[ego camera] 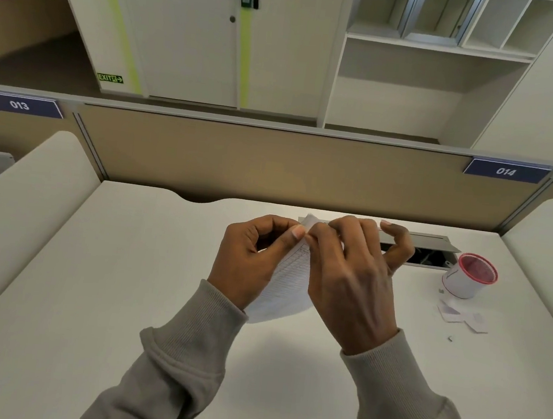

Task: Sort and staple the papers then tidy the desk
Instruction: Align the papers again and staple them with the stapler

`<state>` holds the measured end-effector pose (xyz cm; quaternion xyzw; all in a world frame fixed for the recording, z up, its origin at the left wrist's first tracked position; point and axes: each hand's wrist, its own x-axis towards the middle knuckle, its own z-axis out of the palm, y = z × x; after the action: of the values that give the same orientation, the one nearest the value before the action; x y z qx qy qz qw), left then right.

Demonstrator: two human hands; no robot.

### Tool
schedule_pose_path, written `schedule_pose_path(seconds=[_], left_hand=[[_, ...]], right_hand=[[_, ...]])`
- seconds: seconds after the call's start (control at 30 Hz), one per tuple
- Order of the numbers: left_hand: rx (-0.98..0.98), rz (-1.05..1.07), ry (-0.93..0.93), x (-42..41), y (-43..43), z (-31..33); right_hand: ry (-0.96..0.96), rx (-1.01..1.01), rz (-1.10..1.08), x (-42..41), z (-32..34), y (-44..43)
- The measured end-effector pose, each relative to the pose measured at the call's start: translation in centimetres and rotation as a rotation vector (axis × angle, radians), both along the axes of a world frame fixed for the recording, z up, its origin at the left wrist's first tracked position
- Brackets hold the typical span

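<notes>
Seen from the head: papers (289,279) held up just above the white desk (120,295), top corner pinched by left hand (249,258) and right hand (346,276), small red-topped tub (467,276) and paper scraps (462,318) over on the right side.

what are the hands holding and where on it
The printed papers, by their top corner: the left hand pinches it between thumb and forefinger, and the right hand pinches right beside it.

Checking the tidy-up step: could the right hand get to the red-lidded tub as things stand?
Probably, once freed: the right hand pinches the papers with the left hand, but nothing stands between it and the tub on the desk to its right.
</notes>
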<state>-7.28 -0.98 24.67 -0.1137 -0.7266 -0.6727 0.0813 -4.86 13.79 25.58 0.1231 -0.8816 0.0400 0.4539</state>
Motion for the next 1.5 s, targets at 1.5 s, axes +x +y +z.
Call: schedule_pose_path(seconds=[1.5], left_hand=[[-0.101,0.105,-0.066,1.1,1.6,0.7]], right_hand=[[-0.001,0.113,0.202,-0.5,-1.3,2.1]])
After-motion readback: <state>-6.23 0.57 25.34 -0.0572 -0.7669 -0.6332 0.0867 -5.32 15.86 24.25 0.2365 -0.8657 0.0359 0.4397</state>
